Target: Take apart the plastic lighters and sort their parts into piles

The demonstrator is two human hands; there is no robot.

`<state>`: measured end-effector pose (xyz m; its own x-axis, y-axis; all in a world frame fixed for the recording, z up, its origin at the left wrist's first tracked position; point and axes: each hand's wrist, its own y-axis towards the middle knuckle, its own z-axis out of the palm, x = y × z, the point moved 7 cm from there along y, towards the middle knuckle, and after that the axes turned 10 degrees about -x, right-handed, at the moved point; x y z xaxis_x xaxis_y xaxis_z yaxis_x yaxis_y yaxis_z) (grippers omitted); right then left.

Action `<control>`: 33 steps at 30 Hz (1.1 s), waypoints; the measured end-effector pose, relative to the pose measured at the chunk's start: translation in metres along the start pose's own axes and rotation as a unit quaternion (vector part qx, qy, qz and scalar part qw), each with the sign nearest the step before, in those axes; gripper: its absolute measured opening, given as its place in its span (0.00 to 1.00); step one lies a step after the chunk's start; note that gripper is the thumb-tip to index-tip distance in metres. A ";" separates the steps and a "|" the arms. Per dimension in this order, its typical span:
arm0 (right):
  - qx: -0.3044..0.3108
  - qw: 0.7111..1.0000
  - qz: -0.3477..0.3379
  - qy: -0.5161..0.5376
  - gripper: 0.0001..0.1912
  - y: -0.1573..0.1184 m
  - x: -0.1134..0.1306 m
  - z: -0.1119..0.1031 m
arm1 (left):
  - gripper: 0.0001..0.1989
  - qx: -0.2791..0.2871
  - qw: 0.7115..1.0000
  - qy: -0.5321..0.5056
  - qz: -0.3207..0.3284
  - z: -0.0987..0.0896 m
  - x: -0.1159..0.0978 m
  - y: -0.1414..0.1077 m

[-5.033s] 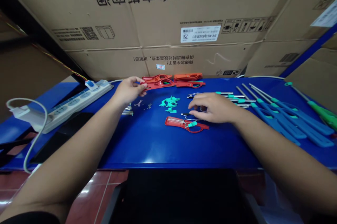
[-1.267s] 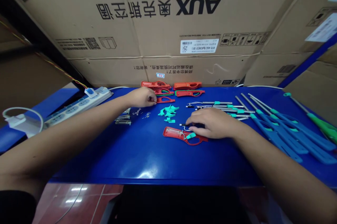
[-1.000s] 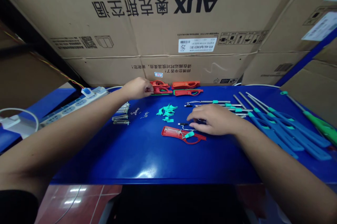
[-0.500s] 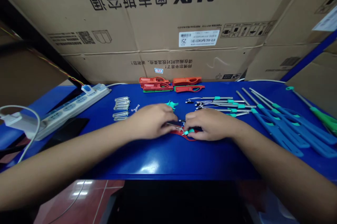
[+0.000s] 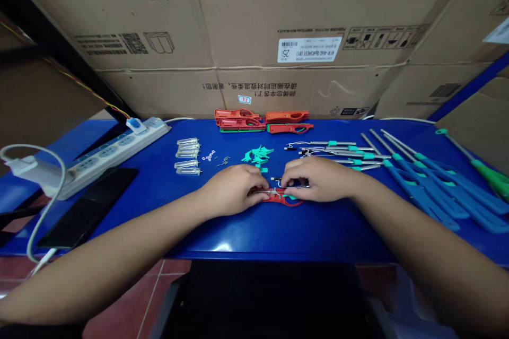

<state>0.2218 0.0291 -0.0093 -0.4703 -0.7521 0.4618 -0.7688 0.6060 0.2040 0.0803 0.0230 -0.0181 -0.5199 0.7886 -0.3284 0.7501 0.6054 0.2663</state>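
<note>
A red plastic housing (image 5: 278, 198) lies on the blue table (image 5: 222, 230) between my hands, a teal piece (image 5: 292, 197) and thin metal parts in it. My left hand (image 5: 234, 189) is closed on the housing's left end, thumb along its near edge. My right hand (image 5: 316, 179) has its fingers pinched at the housing's right half; a dark slim part shows by its fingertips. A small black-tipped part with white wire (image 5: 275, 179) rests just behind the housing. Small teal pieces (image 5: 258, 154) lie beyond my left hand.
Behind stand stacked red and orange housings (image 5: 240, 119). Clear tubes (image 5: 188, 155), tiny pins (image 5: 225, 161) and a power strip (image 5: 115, 153) with a phone (image 5: 89, 206) are left. Metal rods (image 5: 350, 149) and blue-handled tools (image 5: 429, 190) lie right.
The camera view has shifted, showing more of the phone and pins. My right fingers have lifted partly off the teal piece and moved slightly right; my left hand keeps its hold.
</note>
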 end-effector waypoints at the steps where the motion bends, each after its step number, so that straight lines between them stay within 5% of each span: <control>1: 0.006 1.000 0.004 -0.001 0.08 0.001 0.000 0.003 | 0.09 0.002 1.000 0.009 0.011 0.001 -0.002 0.000; 14: -0.031 0.999 -0.011 -0.010 0.10 0.004 0.004 0.005 | 0.11 -0.071 0.997 -0.001 0.005 -0.010 -0.006 -0.002; 24: -0.034 0.999 -0.032 0.002 0.08 0.006 0.009 0.009 | 0.10 -0.056 0.996 -0.075 -0.003 -0.019 -0.005 -0.003; 33: -0.090 0.995 0.029 -0.029 0.07 0.007 -0.001 0.001 | 0.06 -0.120 0.992 -0.026 0.016 -0.046 0.008 -0.001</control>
<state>0.2169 0.0337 -0.0093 -0.5388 -0.7255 0.4281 -0.6523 0.6809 0.3329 0.0566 0.0330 0.0203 -0.4708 0.8048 -0.3615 0.6441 0.5936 0.4825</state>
